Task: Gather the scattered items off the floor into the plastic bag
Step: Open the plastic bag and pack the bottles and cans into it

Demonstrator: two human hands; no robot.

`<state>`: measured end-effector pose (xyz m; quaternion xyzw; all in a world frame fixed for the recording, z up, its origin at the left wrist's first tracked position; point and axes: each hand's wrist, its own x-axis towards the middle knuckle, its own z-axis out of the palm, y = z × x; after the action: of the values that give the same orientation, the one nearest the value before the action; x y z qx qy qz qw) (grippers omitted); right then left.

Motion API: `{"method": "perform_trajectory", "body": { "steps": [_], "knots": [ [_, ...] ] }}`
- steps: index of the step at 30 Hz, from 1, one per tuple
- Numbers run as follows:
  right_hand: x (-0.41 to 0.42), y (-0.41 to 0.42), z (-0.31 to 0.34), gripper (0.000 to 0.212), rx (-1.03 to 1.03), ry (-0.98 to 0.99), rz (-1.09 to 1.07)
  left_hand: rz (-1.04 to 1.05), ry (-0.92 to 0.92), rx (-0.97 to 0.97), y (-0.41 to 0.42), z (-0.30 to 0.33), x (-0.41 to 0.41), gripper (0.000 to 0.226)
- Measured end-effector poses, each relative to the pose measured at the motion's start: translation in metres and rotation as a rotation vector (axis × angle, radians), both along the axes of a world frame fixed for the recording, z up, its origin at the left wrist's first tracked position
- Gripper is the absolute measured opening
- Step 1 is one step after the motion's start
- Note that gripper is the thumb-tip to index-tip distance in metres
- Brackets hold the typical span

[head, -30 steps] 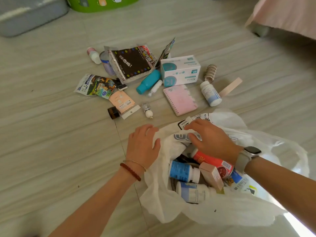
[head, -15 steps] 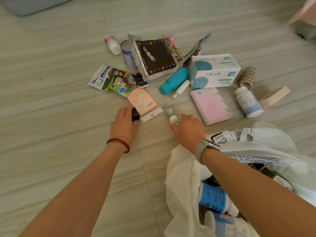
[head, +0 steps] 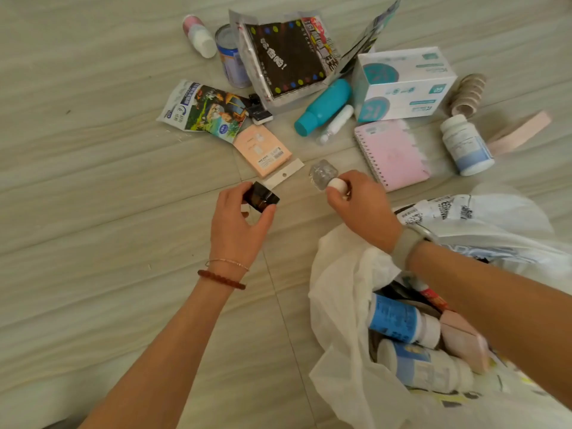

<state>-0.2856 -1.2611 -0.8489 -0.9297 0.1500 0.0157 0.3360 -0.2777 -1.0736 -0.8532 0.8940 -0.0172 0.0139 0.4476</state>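
Now left hand (head: 238, 224) pinching squat amber jar (head: 261, 198), right hand (head: 362, 209) gripping clear white-capped bottle (head: 328, 178)

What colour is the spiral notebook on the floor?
Pink. The spiral notebook shows best in the head view, the only one here.

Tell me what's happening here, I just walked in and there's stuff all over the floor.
A person is clearing the floor into a plastic bag. The left hand holds a small dark jar, and the right hand grips a small clear bottle by its white cap. The bag, beside the right arm, already holds a few bottles and a box. A pink notebook, a teal bottle, a white box and several packets remain on the floor.
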Motion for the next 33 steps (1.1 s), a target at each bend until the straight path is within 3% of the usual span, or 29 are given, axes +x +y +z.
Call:
{"method": "perform_trajectory", "body": {
  "steps": [4, 9, 13, 18, 22, 24, 29, 33],
  "knots": [
    [-0.057, -0.048, 0.044, 0.018, 0.056, -0.087, 0.098, -0.282, -0.043, -0.041, -0.033, 0.036, -0.042, 0.051],
    [-0.131, -0.109, 0.063, 0.027, -0.02, -0.06, 0.179, -0.663, -0.214, 0.207, -0.088, 0.038, -0.094, 0.049],
    [-0.177, -0.131, 0.051, 0.03, -0.108, 0.057, 0.301, -0.835, -0.21, 0.376, -0.111, 0.024, -0.118, 0.048],
    [-0.2, -0.138, 0.049, 0.031, -0.269, 0.032, 0.346, -0.82, -0.099, 0.471, -0.13, 0.029, -0.119, 0.048],
    [-0.205, -0.146, 0.047, 0.026, -0.384, 0.019, 0.394, -0.805, -0.232, 0.764, -0.133, 0.022, -0.115, 0.052],
    [-0.209, -0.148, 0.042, 0.027, -0.43, 0.041, 0.446, -0.762, -0.278, 0.808, -0.132, 0.015, -0.119, 0.055],
    [-0.2, -0.154, 0.043, 0.035, -0.359, -0.021, 0.361, -0.679, -0.365, 0.598, -0.129, 0.014, -0.118, 0.032],
    [-0.161, -0.165, 0.047, 0.038, -0.271, -0.162, 0.142, -0.599, -0.328, 0.511, -0.145, 0.029, -0.082, 0.032]
  ]
}}
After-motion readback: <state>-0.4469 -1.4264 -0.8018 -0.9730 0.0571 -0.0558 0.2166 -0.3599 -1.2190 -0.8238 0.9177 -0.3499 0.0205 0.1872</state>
